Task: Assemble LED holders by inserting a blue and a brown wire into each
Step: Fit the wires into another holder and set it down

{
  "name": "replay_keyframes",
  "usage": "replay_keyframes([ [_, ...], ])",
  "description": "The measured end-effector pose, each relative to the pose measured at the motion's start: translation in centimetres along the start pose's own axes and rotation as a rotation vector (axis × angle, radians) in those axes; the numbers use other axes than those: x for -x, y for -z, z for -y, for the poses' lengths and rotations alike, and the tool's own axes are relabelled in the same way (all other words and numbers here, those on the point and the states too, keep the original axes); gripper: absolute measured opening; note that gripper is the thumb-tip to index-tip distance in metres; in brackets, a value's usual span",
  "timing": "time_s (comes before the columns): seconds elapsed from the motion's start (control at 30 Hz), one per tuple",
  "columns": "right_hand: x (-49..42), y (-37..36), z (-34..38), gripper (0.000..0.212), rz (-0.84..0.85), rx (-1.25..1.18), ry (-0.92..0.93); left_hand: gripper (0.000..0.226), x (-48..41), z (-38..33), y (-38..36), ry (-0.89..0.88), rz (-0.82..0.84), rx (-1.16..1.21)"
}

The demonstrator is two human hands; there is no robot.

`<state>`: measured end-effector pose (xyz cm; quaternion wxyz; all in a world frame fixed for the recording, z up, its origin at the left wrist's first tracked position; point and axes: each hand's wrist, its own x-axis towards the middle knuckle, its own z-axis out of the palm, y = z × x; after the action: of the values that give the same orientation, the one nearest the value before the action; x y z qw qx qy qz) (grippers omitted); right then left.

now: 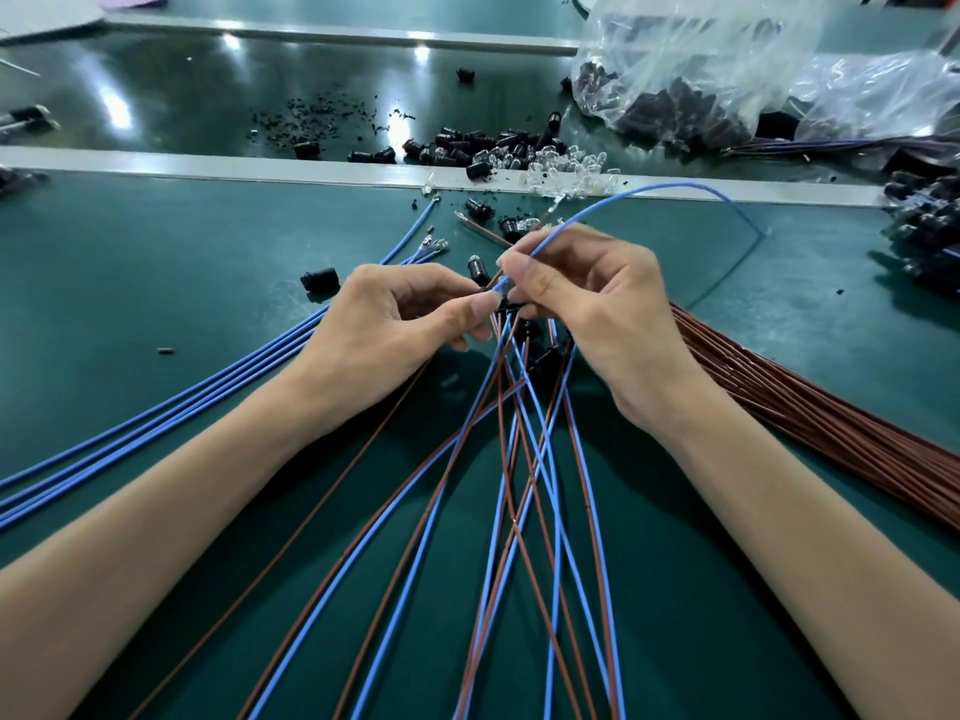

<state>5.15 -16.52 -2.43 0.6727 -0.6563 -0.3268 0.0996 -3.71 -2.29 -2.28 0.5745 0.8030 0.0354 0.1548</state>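
LED holder (506, 305) pinched in left grip (395, 324); right grip (597, 304) pinches blue wire (649, 192); plastic bag (727, 59) holds black holders (675, 106).

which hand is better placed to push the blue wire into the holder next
Right, probably. The right hand pinches the blue wire close to its end, right at the black holder. The left hand pinches that holder to steady it, so it is occupied.

One head cam, wide-angle, pointing forward and down. Close over left hand (387, 330) and right hand (618, 319), table (156, 283) running off ahead.
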Motion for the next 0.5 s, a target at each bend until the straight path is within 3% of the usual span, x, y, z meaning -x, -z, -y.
replay_keyframes([
  [0.1, -0.14, 0.07, -0.25, 0.013, 0.000, 0.115, 0.018, 0.017, -0.06, 0.07, 0.12, 0.010, 0.001, -0.026],
  [0.27, -0.05, 0.51, -0.09, 0.003, 0.071, 0.064, -0.003, 0.023, -0.09, 0.13, 0.34, 0.019, 0.045, -0.046],
  [0.5, -0.25, 0.37, 0.07, 0.016, -0.053, 0.042, 0.048, 0.025, -0.09, 0.19, 0.20, 0.025, -0.006, 0.032],
])
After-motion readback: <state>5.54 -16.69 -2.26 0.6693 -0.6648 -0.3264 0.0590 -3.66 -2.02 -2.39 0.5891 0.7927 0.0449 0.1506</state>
